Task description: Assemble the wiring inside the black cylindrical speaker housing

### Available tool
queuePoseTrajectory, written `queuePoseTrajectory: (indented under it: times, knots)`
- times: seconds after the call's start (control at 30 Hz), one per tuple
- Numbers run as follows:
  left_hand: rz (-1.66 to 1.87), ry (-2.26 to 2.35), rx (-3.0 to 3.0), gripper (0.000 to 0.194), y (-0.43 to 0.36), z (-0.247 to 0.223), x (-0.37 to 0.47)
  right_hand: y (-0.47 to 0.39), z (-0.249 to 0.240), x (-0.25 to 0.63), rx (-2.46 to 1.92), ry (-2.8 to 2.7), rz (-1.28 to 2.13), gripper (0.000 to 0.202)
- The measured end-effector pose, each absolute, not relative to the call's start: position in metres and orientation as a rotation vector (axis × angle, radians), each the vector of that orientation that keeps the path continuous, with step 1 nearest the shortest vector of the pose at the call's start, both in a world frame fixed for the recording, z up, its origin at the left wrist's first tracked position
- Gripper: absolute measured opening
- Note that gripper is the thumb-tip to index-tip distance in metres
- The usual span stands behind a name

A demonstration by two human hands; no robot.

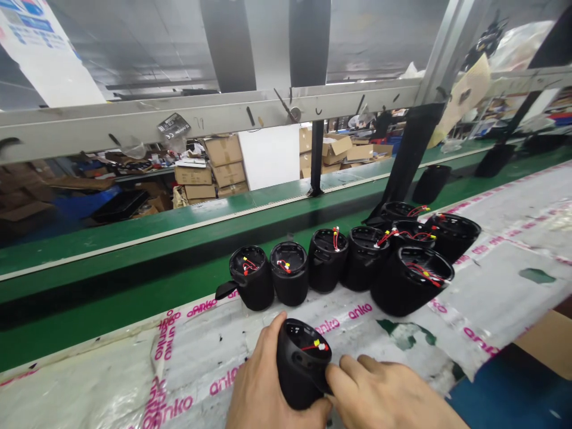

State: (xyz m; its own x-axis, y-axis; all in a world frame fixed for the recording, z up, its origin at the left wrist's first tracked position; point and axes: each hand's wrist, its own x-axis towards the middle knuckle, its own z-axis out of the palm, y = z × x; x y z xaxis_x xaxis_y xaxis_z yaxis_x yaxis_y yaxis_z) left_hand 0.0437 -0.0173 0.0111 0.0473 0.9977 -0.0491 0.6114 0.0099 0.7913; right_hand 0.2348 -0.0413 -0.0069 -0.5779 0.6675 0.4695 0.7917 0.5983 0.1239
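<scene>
A black cylindrical speaker housing [297, 378] is tilted over the near edge of the bench, its open top showing red wires with yellow and white connectors. My left hand [263, 381] is wrapped around its left side and underneath. The fingers of my right hand [379, 387] are closed at its lower right side on what looks like a short black strap, mostly hidden by the fingers. Just beyond my hands stand several similar housings, among them one with a strap loop [252, 289], a small one [290, 283] and a wider one [409, 292].
Printed plastic sheeting [179, 375] covers the bench, torn in places. Behind the housings runs a green belt [134, 268]. A metal rail [214, 113] crosses above, held by a dark post [409, 155]. Cardboard boxes [226, 158] are stacked further back.
</scene>
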Motion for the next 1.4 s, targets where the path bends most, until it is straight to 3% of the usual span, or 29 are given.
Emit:
queuePoseTrajectory:
  times: [0.23,0.43,0.57,0.7,0.77,0.93,1.0,1.17,1.4]
  knots:
    - [0.719,1.655,1.767,0.088,-0.017,0.011,0.047,-0.041,-0.010,0.233,-1.173,-2.395,-0.468,0.028]
    - [0.806,1.542,1.580,0.090,-0.009,0.004,0.032,-0.038,-0.008,0.233,-1.147,-2.085,0.061,0.015]
    - [0.888,1.537,1.574,0.086,-0.012,0.003,0.033,-0.034,-0.002,0.226,-1.162,-2.080,0.111,0.033]
    - [1.000,1.448,1.611,0.081,-0.019,-0.005,0.027,-0.032,-0.007,0.218,-1.193,-2.111,0.200,0.022]
    - [1.025,1.309,1.565,0.087,-0.020,-0.010,0.016,-0.031,-0.008,0.217,-1.172,-2.094,0.204,0.015]
    - [0.843,0.796,1.191,0.126,-0.007,-0.017,-0.015,-0.024,0.003,0.220,-0.985,-2.044,0.281,0.019]
    - [0.773,0.660,1.138,0.123,-0.001,-0.017,-0.019,-0.023,0.008,0.220,-0.926,-2.055,0.297,0.021]
    - [0.830,0.708,1.114,0.101,-0.001,-0.018,-0.014,-0.029,0.002,0.223,-1.148,-2.036,0.154,0.023]
    - [0.810,0.759,1.195,0.096,-0.002,-0.011,-0.016,-0.031,-0.012,0.223,-1.031,-2.391,-0.253,0.017]
